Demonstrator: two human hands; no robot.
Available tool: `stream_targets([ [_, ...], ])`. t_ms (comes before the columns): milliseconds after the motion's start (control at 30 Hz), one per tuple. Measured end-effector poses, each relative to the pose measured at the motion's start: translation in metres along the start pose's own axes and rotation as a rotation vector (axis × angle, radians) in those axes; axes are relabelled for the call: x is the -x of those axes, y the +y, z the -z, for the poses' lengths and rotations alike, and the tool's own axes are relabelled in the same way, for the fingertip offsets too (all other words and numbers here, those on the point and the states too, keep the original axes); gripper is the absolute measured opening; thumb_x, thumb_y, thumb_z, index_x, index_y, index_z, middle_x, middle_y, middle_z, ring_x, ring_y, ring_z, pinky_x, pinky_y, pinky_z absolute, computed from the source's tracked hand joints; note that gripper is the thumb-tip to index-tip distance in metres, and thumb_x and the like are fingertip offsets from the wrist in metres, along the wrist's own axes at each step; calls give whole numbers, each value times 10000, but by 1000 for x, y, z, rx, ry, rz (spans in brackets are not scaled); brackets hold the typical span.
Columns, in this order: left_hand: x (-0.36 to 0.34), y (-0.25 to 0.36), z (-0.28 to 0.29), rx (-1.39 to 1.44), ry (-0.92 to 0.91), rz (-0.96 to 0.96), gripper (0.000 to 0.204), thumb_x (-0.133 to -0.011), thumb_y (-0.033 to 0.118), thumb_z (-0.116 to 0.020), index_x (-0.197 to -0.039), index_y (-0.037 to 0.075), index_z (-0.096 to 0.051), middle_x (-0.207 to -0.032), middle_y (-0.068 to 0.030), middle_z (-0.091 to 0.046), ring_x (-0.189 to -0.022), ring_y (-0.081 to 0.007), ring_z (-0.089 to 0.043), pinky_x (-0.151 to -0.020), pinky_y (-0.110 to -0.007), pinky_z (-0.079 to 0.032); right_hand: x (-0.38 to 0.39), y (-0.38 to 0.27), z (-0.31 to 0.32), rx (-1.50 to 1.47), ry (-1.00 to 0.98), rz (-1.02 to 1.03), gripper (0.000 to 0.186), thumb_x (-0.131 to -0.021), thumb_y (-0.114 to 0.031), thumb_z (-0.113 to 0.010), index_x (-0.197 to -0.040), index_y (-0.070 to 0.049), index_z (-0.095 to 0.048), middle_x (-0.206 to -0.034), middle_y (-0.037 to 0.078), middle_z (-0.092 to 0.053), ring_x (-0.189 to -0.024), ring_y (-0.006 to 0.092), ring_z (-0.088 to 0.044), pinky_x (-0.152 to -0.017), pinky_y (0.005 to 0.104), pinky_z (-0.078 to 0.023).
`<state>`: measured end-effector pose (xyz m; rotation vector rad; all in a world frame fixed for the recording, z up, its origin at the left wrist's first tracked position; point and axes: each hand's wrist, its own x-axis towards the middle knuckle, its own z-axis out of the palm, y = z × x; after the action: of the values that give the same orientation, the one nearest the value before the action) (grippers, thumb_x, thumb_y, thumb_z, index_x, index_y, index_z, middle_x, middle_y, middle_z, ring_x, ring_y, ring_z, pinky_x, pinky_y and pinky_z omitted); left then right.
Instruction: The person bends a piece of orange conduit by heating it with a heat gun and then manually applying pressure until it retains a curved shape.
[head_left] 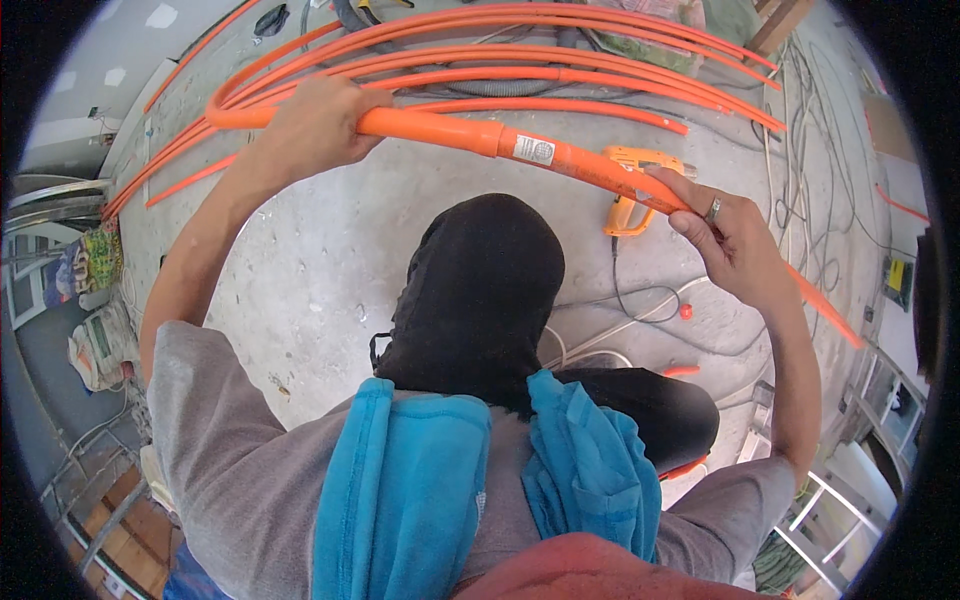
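An orange plastic conduit pipe (pixel 430 130) runs across in front of me, joined by a wider socket near its middle that carries a white label. Its far left end curves round in a bend. My left hand (pixel 325 122) is closed around the pipe beside that bend. Farther right, my right hand (pixel 728 232), wearing a ring, grips the same pipe between thumb and fingers. Behind the pipe, close to my right hand, an orange heat gun (pixel 628 212) rests on the concrete floor with its dark cord trailing toward me.
Several long orange pipes (pixel 590 75) lie on the floor beyond my hands. Loose cables (pixel 800 170) tangle at the right. A metal ladder (pixel 825 520) is at the lower right. Bags (pixel 100 345) and metal frames stand along the left. A small red piece (pixel 686 312) lies near the cord.
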<state>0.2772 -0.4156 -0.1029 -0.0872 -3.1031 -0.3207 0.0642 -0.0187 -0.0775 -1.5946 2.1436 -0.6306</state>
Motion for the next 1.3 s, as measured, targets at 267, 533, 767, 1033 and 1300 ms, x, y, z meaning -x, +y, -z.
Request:
stream_targets([
  [267,6,-8,-8,-33,-42,-30,168,-771,119,-751,-939,120,-737,-702,-117,-668,-689,-320,-668,-649,-437,-514,-8,4,0,-476,-357,-290,505,-1079,-384,-530,-1477,-75,-552,-670,-11,-420,-566,89,-378,-521,262,-330],
  [533,-17,10,2,-111,350,-81,229,-804,265,-801,-931,107,-693,-729,-87,-689,-684,-302,-669,-626,-433,-505,0,14,16,-602,-336,-416,468,-1064,-429,-553,-1336,-59,-643,-669,-19,-440,-599,71,-427,-541,262,-391],
  [767,-29,12,23,-247,293,-57,232,-805,283,-800,-966,125,-750,-702,-86,-686,-652,-303,-669,-598,-428,-509,-7,-9,33,-35,-131,-195,349,-1015,-387,-637,-1041,-40,-670,-549,123,-454,-494,279,-488,-546,394,-428],
  [1033,-58,10,67,-194,61,-77,169,-780,161,-740,-939,107,-756,-733,-151,-688,-711,-364,-680,-676,-478,-541,6,-7,37,570,345,20,414,-932,-442,-716,-1068,-54,-673,-657,104,-624,-543,288,-619,-517,396,-499],
  [1300,-78,22,97,-188,81,39,260,-785,151,-778,-1031,72,-747,-843,-180,-714,-789,-387,-679,-739,-467,-529,-3,-21,57,769,579,131,427,-913,-436,-719,-1116,-67,-650,-755,65,-626,-616,252,-649,-532,361,-517],
])
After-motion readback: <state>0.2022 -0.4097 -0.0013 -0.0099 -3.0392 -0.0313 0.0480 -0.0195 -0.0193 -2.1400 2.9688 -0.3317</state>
